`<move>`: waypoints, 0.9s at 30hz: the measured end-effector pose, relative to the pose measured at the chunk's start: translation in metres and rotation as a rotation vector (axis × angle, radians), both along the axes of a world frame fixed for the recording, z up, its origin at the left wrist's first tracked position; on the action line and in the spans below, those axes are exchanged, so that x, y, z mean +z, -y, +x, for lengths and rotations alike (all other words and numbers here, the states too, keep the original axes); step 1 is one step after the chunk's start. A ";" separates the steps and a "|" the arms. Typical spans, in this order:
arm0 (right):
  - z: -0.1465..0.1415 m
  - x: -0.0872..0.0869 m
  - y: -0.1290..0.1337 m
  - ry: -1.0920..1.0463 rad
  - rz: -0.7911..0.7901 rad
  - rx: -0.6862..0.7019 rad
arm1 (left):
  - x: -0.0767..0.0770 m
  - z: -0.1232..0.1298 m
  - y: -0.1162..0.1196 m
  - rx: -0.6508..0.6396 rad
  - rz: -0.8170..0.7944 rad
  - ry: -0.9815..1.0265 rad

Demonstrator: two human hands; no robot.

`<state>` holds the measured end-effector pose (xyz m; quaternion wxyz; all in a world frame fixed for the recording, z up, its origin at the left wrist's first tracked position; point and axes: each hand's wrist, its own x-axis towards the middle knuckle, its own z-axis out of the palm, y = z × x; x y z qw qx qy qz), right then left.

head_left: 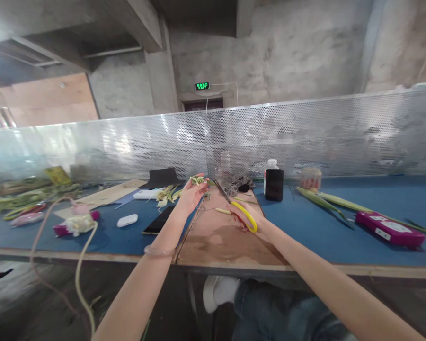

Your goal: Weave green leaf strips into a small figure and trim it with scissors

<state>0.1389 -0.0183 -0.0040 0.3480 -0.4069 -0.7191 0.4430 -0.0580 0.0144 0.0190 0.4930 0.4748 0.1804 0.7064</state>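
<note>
My left hand (190, 196) is raised over the middle of the table, its fingers closed round a small green folded leaf piece (198, 180). Yellow-handled scissors (248, 214) are in my right hand (261, 224), with the fingers through the loops. Their blades point up and to the left, with the tips close to the leaf piece; I cannot tell whether they touch it. Below both hands is a brown board (213, 241), with a pale stalk (223, 210) lying near my right hand.
A phone (274, 184) leans on a white-capped bottle (271, 163). Right of it are a jar (310, 180), long green leaves (323, 206) and a magenta box (390, 229). Grey string (230, 183) lies behind my hands. Leftward are a dark tablet (158, 220), a white case (127, 220) and cables (78, 270).
</note>
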 end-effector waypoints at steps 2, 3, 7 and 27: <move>0.000 -0.004 -0.004 0.001 0.008 0.000 | 0.000 0.000 0.000 0.002 0.001 -0.002; 0.001 -0.006 -0.007 0.003 0.013 -0.003 | 0.000 0.000 -0.001 0.005 0.002 -0.004; 0.002 -0.014 -0.015 0.016 0.069 -0.028 | -0.001 -0.001 -0.004 0.018 0.009 -0.012; 0.003 -0.016 -0.020 -0.005 0.560 -0.371 | -0.002 0.005 0.004 -0.012 -0.052 -0.258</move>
